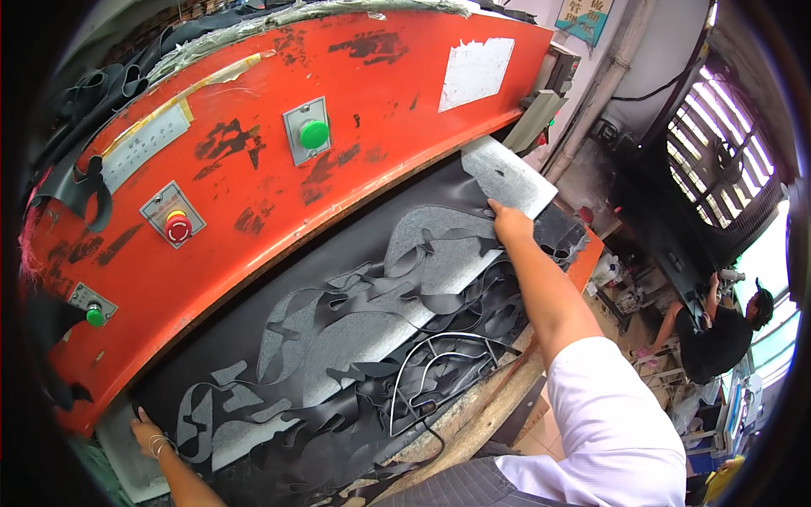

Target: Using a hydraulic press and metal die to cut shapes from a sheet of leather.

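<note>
Sheet (pixel 338 249), black, is pinched at far right by the right hand (pixel 510 225). Left hand (pixel 150 434) is placed at near left; its grip cannot be told.

the black sheet (pixel 355 243) looks smooth, the grey board (pixel 517 179) scuffed.

On the red machine (pixel 380 118) before you, a white label (pixel 148 148) bears a row of small dark characters, too fine to read. Right of it, a white sheet (pixel 476 74) shows you nothing legible. A teal-and-white sign (pixel 583 19) on the wall (pixel 590 63) carries larger characters, cut off above.
</note>
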Available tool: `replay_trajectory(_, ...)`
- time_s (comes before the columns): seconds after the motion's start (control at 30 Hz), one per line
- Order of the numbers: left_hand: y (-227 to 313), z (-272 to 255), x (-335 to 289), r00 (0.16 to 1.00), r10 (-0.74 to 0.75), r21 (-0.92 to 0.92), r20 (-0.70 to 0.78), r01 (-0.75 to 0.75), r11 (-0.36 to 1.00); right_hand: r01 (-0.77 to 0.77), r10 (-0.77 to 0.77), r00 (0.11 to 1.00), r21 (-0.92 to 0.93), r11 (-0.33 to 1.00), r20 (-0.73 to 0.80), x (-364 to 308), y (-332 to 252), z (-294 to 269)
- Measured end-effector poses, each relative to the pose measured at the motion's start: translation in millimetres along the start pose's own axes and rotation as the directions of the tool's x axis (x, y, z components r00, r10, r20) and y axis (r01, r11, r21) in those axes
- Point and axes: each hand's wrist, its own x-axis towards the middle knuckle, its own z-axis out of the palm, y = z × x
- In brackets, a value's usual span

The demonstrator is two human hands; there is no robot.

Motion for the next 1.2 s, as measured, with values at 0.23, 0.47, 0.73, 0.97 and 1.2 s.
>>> replay_trajectory(0.23, -6, -15, -39, 0.998, 0.034, 0.028, 0.050, -0.035, 0.999, 0.044, -0.047, 0.997, -0.057, 0.997, -0.053, -14, 58, -7)
replay_trajectory(0.47, -79, 8, -5, 0.993, 0.118, -0.091, 0.005, -0.117, 0.989, 0.149, -0.161, 0.981, -0.108, 0.983, -0.109, -28, 74, 6)
replay_trajectory(0.73, -43, -16, -61, 0.975, 0.204, 0.022, -0.089, -0.203, 0.979, 0.067, -0.119, 0.975, -0.263, 0.963, -0.187, -53, 102, -13)
replay_trajectory(0.97, 124, -80, -249, 0.453, 0.851, -0.467, -0.264, -0.832, 0.298, 0.326, -0.399, 0.885, 0.293, 0.899, 0.240, -93, -45, -18)
replay_trajectory(1.2, 110, -87, -372, 0.313, 0.918, -0.413, 0.245, -0.823, 0.391, 0.649, -0.751, 0.611, 0.384, 0.657, 0.252, -180, -28, -32)
